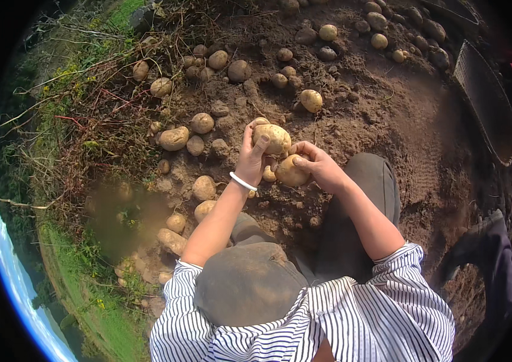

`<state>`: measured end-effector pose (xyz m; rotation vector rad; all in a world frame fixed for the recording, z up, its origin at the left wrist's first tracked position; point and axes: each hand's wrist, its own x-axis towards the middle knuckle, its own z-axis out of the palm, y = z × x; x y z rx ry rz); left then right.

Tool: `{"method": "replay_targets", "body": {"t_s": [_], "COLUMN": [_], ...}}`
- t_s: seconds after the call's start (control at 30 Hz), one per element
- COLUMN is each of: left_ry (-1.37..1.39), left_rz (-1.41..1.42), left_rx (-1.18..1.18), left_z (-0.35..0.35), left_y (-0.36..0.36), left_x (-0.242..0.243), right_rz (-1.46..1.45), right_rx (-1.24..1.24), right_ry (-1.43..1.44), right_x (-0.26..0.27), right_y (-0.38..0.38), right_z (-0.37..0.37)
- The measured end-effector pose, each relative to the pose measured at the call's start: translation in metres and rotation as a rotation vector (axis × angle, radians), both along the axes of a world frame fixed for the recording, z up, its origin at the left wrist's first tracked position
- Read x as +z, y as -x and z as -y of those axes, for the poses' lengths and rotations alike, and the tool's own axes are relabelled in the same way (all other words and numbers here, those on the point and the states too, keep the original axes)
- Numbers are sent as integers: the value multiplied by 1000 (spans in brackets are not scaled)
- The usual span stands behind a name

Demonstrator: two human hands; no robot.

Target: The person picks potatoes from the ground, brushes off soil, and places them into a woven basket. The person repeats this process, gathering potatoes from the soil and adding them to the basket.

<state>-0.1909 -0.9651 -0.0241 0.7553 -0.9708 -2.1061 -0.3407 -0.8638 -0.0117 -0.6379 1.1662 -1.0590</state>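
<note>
My left hand, with a white band on its wrist, is closed around a large pale potato, thumb across its near side. Just below and to the right, my right hand grips a second potato between thumb and fingers. The two potatoes are close together; whether they touch is hard to tell. A small potato shows beside the right-hand one, and I cannot tell what it rests on. Beyond my hands a yellowish potato lies on the soil.
Several potatoes lie on loose brown soil to the left. Others are scattered at the far right, near a mesh-sided container. Dry stalks edge the left. Dark cloth shows at the right.
</note>
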Motion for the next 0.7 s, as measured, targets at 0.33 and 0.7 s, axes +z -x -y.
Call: {"method": "replay_targets", "body": {"t_s": [0.33,0.7], "left_ry": [-430,447], "left_rz": [-12,591], "left_rx": [-42,30], "left_z": [3,-19], "left_y": [-22,-9], "left_x": [-50,-68], "right_rz": [485,112], "right_rx": [-311,-226], "right_ry": [-116,69], "right_x": [-27,-29], "right_y": [19,-6], "right_z": [13,15]}}
